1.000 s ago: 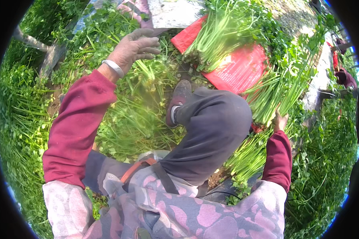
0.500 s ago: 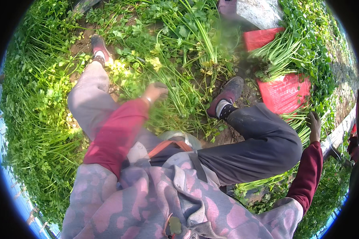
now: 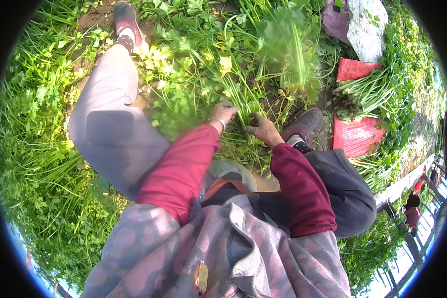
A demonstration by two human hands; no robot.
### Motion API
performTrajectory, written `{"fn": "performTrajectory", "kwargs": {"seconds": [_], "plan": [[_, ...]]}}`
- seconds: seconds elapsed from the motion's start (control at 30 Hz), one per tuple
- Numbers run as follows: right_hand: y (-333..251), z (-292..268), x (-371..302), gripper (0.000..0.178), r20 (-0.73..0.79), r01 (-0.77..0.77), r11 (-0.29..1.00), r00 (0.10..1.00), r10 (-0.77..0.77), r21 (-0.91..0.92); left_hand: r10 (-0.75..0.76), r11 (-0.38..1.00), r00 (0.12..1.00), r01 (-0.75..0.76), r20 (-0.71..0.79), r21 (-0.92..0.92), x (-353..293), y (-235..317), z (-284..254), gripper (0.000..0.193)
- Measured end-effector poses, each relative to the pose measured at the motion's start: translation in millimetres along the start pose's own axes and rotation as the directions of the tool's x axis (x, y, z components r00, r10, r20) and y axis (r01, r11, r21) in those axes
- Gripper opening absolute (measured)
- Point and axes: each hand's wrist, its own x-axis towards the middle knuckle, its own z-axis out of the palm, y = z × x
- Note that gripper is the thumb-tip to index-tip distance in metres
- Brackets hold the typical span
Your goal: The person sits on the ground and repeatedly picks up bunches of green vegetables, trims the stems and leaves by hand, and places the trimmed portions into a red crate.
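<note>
A small bunch of green leafy stalks that look like celery point(image 3: 239, 97) lies on the ground between my knees. My left hand point(image 3: 226, 113) has its fingers curled against the stalks from the left side. Close by on the right, my right hand point(image 3: 264, 130) holds its thumb and forefinger apart at the lower ends of the same stalks. Leaves partly cover the area under both hands, so the exact contact is hard to see.
A tied-looking pile of cut celery point(image 3: 365, 94) rests on a red printed sack point(image 3: 357, 136) at the right. Behind it lies a whitish sack point(image 3: 366, 30). My shoes point(image 3: 305, 123) flank the stalks. Dense greenery point(image 3: 35, 164) fills the left side.
My right hand has come from beside the red sack at the far right to the stalks in the middle. My left hand has moved right to meet them.
</note>
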Motion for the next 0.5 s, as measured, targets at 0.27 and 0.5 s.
{"fn": "performTrajectory", "kwargs": {"seconds": [0.27, 0.5], "plan": [[-3.2, 22.1, -2.4, 0.063, 0.068, -0.116, 0.991, 0.991, 0.112, 0.059, -0.119, 0.991, 0.986, 0.126, 0.117, -0.055, -36.9, 48.6, 1.5, 0.06], [-33.0, -5.5, -78.3, 0.031, 0.082, 0.117, 0.701, 0.966, -0.244, 0.704, 0.486, 0.865, 0.835, -0.417, 0.259, -0.28, -119.1, 87.9, -6.9, 0.028]]}}
